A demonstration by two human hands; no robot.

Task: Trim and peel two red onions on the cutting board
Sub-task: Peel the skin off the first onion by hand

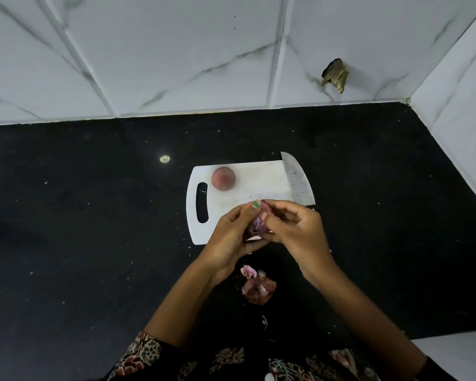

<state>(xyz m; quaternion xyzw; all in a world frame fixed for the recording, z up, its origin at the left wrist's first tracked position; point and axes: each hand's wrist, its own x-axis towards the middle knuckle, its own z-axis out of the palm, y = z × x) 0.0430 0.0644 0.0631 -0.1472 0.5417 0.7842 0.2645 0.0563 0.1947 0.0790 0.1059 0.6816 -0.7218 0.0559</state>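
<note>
A white cutting board (253,182) lies on the black counter. One red onion (223,178) in its dry skin sits near the board's far left corner. A second red onion (257,225), purple and partly peeled, is held over the board's near edge between both hands. My left hand (232,233) grips it from the left, thumb on top. My right hand (291,225) pinches at its top from the right. Most of that onion is hidden by my fingers. A knife (297,180) lies on the board's right side, blade pointing away from me.
A pile of onion peels (257,285) lies on the black counter (94,215) between my forearms. White marble-look wall tiles rise behind and to the right, with a broken hole (335,74) in one tile.
</note>
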